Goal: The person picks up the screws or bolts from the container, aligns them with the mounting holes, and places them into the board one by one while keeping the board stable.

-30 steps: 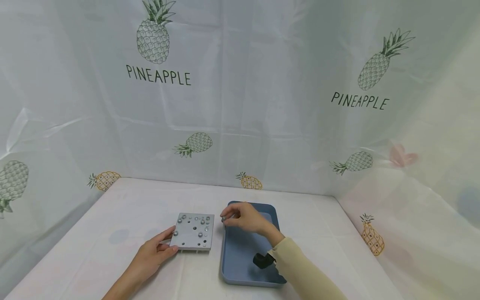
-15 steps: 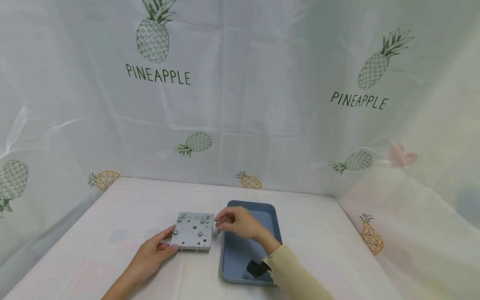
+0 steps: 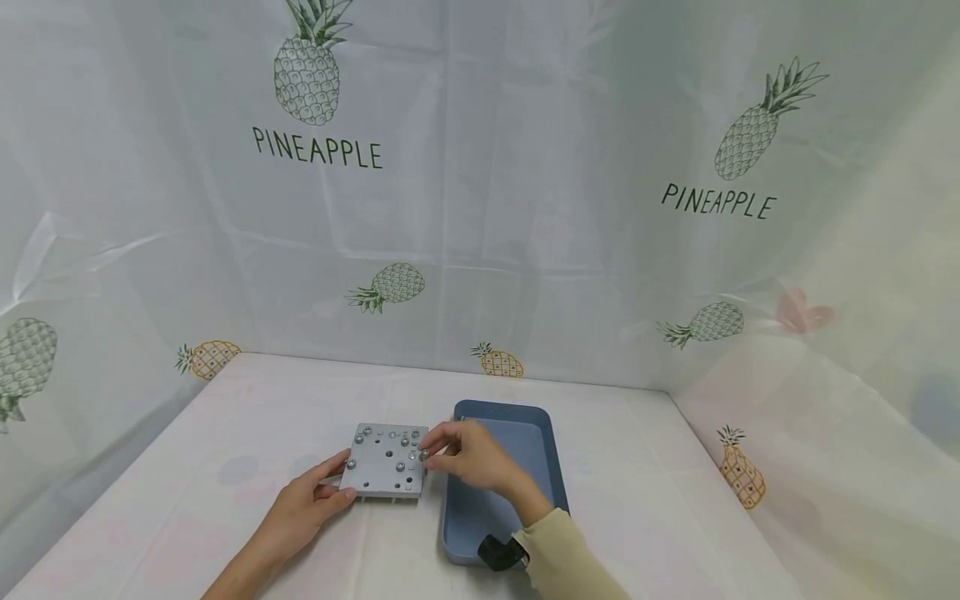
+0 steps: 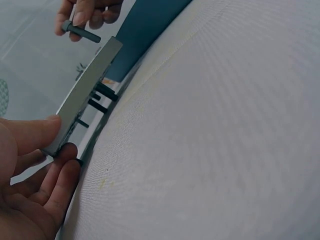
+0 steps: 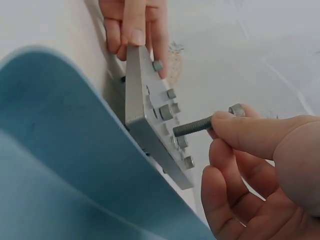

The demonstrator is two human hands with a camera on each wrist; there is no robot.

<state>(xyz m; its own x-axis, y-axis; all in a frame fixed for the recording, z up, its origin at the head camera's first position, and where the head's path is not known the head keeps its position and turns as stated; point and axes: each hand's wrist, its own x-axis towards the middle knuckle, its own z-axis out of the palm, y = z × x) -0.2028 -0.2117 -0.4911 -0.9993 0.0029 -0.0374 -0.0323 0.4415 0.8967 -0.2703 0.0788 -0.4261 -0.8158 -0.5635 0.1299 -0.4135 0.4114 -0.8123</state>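
A pale sheet (image 3: 525, 208) printed with pineapples is hanging behind the work, meeting the far edge of a white-covered table (image 3: 300, 396). On the table a blue tray (image 3: 468, 521) is lying just to the right of the work. The forearm is crossing above the tray, a cream sleeve (image 3: 573, 562) showing at its lower end and hiding part of the tray's near right corner. In the right wrist view the tray wall is filling the lower left and covering part of the plate's lower edge.

The left hand (image 3: 306, 502) is gripping the left side of a grey metal plate (image 3: 378, 475), its thumb at the near corner and its fingers bent against the edge. The plate is lying in front of the person, left of the tray. The right hand (image 3: 472, 454) is holding a bolt (image 5: 195, 126) between thumb and fingertips, the other fingers curling loosely.

A black piece (image 3: 497, 552) is sitting at the right wrist, above the tray's near end. The pinched bolt is slanting, its threaded tip near the plate's right part, among seated bolts (image 5: 166, 112) crowding that side. Several shanks (image 4: 97, 106) are protruding beneath the plate.
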